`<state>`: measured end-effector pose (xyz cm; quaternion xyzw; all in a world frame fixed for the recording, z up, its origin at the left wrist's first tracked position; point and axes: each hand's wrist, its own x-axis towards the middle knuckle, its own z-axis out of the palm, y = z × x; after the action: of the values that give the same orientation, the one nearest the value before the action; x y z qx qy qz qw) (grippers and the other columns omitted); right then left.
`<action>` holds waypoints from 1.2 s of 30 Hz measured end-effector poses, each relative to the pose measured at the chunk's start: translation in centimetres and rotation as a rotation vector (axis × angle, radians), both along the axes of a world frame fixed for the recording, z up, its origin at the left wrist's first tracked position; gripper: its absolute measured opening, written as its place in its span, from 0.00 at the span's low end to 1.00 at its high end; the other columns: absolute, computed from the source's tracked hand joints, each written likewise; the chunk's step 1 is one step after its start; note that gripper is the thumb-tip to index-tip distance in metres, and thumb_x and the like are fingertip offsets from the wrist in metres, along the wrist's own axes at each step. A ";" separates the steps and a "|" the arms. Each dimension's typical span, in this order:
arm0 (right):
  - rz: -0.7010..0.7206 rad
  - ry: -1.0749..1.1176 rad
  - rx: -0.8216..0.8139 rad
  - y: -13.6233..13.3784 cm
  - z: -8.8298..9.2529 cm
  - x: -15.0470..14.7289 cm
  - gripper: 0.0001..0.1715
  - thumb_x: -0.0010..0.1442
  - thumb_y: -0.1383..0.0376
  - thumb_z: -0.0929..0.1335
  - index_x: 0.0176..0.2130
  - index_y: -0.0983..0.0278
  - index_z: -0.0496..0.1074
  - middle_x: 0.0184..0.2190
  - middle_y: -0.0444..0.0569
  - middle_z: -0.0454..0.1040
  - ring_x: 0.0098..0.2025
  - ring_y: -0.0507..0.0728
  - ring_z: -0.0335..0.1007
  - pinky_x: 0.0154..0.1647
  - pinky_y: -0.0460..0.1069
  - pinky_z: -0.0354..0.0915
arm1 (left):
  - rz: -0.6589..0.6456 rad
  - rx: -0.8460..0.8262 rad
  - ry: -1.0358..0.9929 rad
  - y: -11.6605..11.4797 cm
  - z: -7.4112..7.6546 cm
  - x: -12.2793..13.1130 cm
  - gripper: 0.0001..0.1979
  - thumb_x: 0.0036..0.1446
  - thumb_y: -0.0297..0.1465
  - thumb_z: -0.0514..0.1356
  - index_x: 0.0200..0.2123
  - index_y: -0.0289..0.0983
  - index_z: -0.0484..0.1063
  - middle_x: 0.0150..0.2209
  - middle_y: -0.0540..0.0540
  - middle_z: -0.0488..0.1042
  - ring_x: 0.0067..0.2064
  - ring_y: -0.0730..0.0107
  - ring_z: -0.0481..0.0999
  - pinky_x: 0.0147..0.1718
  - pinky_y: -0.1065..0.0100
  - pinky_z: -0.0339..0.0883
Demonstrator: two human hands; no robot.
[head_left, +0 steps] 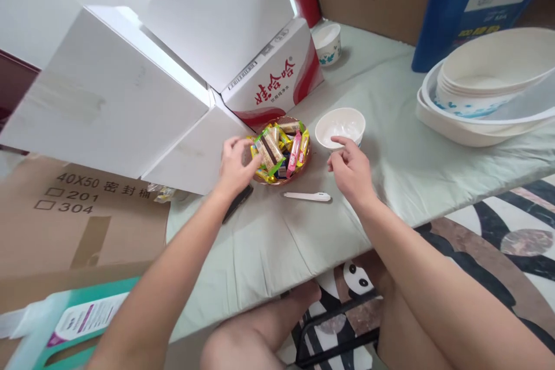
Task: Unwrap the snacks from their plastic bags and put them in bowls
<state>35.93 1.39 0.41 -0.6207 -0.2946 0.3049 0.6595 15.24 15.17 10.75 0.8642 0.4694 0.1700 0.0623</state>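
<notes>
My left hand (236, 165) is at the left edge of a small basket (278, 181) heaped with wrapped snacks. Its thumb and fingers are apart beside a clear-wrapped snack bar (269, 150) with green ends; whether they touch it I cannot tell. Pink and yellow packets (294, 153) lie to the right in the basket. My right hand (352, 170) is at the near rim of a white paper bowl (340, 120), index finger stretched out over it, the others loosely curled, nothing visible in them. Something clear and shiny lies inside the bowl. A white utility knife (307, 196) rests in front of the basket.
A red-and-white carton (271, 84) with raised white flaps stands behind the basket. Stacked paper bowls (489, 78) sit in a white basin (427, 105) at right, near a blue container (437, 17). A dark flat object (236, 205) lies under my left wrist. Another paper cup (328, 46) stands behind.
</notes>
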 end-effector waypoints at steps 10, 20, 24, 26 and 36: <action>0.015 -0.324 -0.452 -0.5 1.1 1.2 0.20 0.60 0.62 0.64 0.51 0.56 0.74 0.40 0.48 0.82 0.39 0.61 0.75 0.37 0.51 0.60 | 0.091 -0.357 -0.047 -1.1 -6.4 -2.7 0.49 0.43 0.54 0.69 0.64 0.40 0.57 0.72 0.31 0.45 0.77 0.41 0.39 0.71 0.43 0.46; -0.123 -0.344 -0.450 -1.5 1.5 3.1 0.10 0.62 0.60 0.65 0.40 0.59 0.74 0.29 0.45 0.78 0.29 0.55 0.67 0.31 0.48 0.51 | -0.067 -0.330 -0.084 1.5 -7.0 -1.4 0.49 0.38 0.50 0.72 0.62 0.45 0.58 0.71 0.34 0.48 0.74 0.33 0.47 0.68 0.40 0.54; -0.141 -0.326 -0.425 -1.5 1.2 3.7 0.11 0.62 0.60 0.65 0.41 0.59 0.74 0.28 0.44 0.77 0.29 0.55 0.67 0.29 0.48 0.51 | -0.101 -0.353 -0.100 3.9 -7.5 0.4 0.51 0.37 0.54 0.71 0.62 0.44 0.59 0.70 0.33 0.46 0.73 0.34 0.49 0.63 0.41 0.63; -0.157 -0.332 -0.413 -1.7 1.1 3.8 0.11 0.62 0.60 0.65 0.41 0.59 0.75 0.28 0.44 0.78 0.29 0.55 0.68 0.30 0.48 0.51 | -0.126 -0.309 -0.102 4.9 -7.7 2.0 0.52 0.36 0.56 0.71 0.61 0.42 0.59 0.68 0.33 0.49 0.72 0.35 0.51 0.63 0.41 0.63; -0.205 -0.328 -0.388 -1.9 0.9 3.7 0.12 0.63 0.59 0.63 0.41 0.59 0.74 0.29 0.46 0.79 0.30 0.57 0.71 0.30 0.48 0.52 | -0.219 -0.225 -0.100 8.1 -8.6 11.6 0.50 0.38 0.53 0.73 0.60 0.41 0.58 0.68 0.34 0.48 0.73 0.42 0.49 0.70 0.45 0.51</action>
<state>39.59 -0.51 1.32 -0.8031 -0.2694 0.1825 0.4992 26.86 23.31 2.17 0.8881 0.3849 0.1514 0.2004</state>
